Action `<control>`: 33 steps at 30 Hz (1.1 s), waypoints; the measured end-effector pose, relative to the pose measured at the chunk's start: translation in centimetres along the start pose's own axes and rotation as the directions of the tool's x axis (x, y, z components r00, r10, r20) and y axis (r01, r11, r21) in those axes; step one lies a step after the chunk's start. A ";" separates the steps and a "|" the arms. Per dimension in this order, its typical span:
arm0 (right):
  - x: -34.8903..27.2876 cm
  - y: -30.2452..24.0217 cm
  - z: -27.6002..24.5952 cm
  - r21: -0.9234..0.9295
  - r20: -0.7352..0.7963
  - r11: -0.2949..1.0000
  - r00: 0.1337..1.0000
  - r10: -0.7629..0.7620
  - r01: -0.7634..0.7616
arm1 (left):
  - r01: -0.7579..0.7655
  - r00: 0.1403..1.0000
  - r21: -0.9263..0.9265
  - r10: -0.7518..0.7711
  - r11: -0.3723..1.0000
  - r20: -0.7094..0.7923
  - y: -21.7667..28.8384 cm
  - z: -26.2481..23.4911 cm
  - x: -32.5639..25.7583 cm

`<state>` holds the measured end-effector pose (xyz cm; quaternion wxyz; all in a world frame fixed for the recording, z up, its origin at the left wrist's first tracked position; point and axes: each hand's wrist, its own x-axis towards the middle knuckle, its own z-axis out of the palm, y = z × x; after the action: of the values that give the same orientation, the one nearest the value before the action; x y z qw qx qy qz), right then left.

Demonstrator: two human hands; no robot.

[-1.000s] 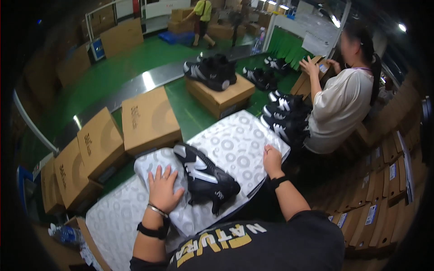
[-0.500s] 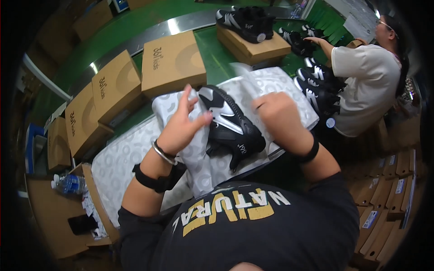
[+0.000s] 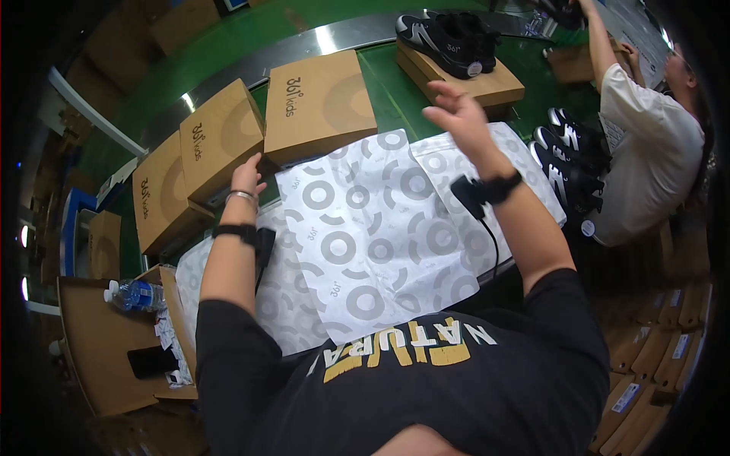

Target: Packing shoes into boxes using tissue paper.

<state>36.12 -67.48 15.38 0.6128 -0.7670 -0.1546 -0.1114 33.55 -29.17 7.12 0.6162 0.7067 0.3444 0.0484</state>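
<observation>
White paper (image 3: 378,243) (grey-ringed) now lies where the shoe showed.

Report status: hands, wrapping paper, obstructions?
Left hand beside brown shoebox, contact unclear. Right hand open, empty, raised. Patterned wrapping paper spread, creased. Another brown shoebox crowds its far-left corner.

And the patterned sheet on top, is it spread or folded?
Spread: the patterned sheet lies opened out, its broad face showing and its corners apart, with slight creases.

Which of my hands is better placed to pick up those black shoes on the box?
Probably your right hand: it appears empty and close to the box bearing the shoes, while your left hand is farther off, beside the other boxes.
</observation>
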 end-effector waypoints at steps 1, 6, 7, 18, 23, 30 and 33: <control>1.2 2.2 1.6 -0.105 0.116 0.994 0.993 0.015 -0.003 | 0.114 0.994 -0.133 -0.112 0.985 0.018 -2.9 -0.2 4.0; 4.3 12.7 9.1 -0.368 0.290 0.928 0.942 0.169 -0.053 | 0.157 0.913 -0.562 0.098 0.812 0.395 -3.7 3.1 6.8; 4.0 11.4 9.8 -0.723 0.362 0.646 0.931 0.054 0.243 | 0.164 0.910 -0.554 0.093 0.816 0.405 -3.2 3.3 5.6; 4.0 11.1 6.5 0.418 0.148 0.719 0.822 0.549 -0.556 | 0.129 0.732 -0.161 0.016 0.978 0.682 -0.5 2.9 -4.2; -1.7 6.3 0.2 0.106 0.314 0.752 0.739 0.596 -0.651 | -0.717 0.674 0.514 0.657 0.471 0.338 -0.8 2.6 -14.6; -12.5 -2.2 -1.3 -0.087 0.737 0.808 0.508 0.445 -0.582 | -0.267 0.815 -0.161 0.312 0.950 0.489 -5.3 0.7 -21.5; -11.8 -2.5 -0.3 0.142 0.696 0.722 0.587 0.413 -0.677 | -0.253 0.806 -0.304 0.374 0.918 0.460 -3.0 0.4 -20.2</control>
<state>24.26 -68.44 13.43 0.6698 -0.6279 -0.1169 0.3786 17.17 -40.57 11.53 0.7450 0.6659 0.0392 0.0012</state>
